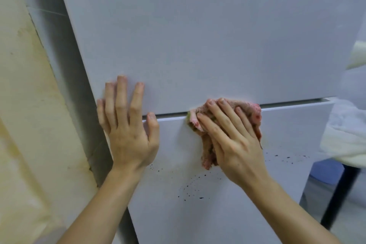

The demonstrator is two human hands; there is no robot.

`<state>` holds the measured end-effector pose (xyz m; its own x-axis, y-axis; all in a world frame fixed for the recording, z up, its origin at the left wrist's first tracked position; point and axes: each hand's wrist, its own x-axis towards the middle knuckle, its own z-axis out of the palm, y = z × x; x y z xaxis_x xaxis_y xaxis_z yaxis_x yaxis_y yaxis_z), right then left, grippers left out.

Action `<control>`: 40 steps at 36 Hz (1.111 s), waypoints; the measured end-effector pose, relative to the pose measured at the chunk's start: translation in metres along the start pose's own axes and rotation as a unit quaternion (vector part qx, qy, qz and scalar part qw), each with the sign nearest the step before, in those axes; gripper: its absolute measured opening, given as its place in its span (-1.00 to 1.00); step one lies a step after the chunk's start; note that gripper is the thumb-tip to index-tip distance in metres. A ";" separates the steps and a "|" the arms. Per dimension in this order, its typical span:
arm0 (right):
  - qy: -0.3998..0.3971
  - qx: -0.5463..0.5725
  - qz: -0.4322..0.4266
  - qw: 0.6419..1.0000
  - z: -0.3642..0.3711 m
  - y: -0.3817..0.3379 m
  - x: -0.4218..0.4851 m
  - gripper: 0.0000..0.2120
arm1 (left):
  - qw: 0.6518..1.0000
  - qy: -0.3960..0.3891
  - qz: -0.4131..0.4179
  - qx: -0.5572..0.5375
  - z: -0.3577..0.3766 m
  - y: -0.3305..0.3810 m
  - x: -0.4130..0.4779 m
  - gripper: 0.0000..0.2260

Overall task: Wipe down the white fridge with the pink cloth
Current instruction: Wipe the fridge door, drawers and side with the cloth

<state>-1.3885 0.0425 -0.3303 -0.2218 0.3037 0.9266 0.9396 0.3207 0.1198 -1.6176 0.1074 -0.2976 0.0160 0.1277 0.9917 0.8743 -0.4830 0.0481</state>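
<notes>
The white fridge (198, 35) fills most of the view, with a gap between its upper and lower doors. My right hand (233, 140) presses the bunched pink cloth (208, 150) flat against the top of the lower door, just under the gap. My left hand (126, 121) lies flat with fingers spread on the left edge of the fridge, across the gap, thumb on the lower door. It holds nothing. Dark specks (190, 190) dot the lower door below both hands.
A yellowish stained wall (25, 105) stands close on the left of the fridge. To the right are a white crumpled sheet or bag (344, 136) and a dark table leg (340, 198) over a pale floor.
</notes>
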 end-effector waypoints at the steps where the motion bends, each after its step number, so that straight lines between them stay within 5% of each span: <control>1: -0.001 -0.002 0.009 1.000 -0.004 0.007 -0.004 -0.47 | 1.000 0.001 -0.009 -0.001 0.001 0.004 -0.001 -0.47; 17: -0.023 -0.061 0.097 0.993 -0.055 0.120 -0.054 -0.57 | 1.000 0.010 -0.011 0.000 0.024 0.047 -0.003 -0.42; 24: 0.021 -0.050 0.188 0.981 -0.065 0.161 -0.078 -0.51 | 1.000 0.014 -0.001 0.024 0.028 0.045 -0.005 -0.39; 32: 0.128 0.063 0.344 0.928 -0.030 0.118 -0.063 -0.49 | 0.999 0.019 -0.002 0.032 0.028 0.047 -0.004 -0.39; 40: 0.088 0.067 0.229 0.967 -0.006 0.087 -0.096 -0.47 | 1.000 -0.014 -0.004 -0.026 0.017 0.044 -0.003 -0.37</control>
<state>-1.2833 0.0355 -0.4069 0.2687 0.2877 0.9193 0.8843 0.3048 -0.3538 -1.5712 0.1007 -0.3000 0.0241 0.1559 0.9875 0.8478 -0.5267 0.0625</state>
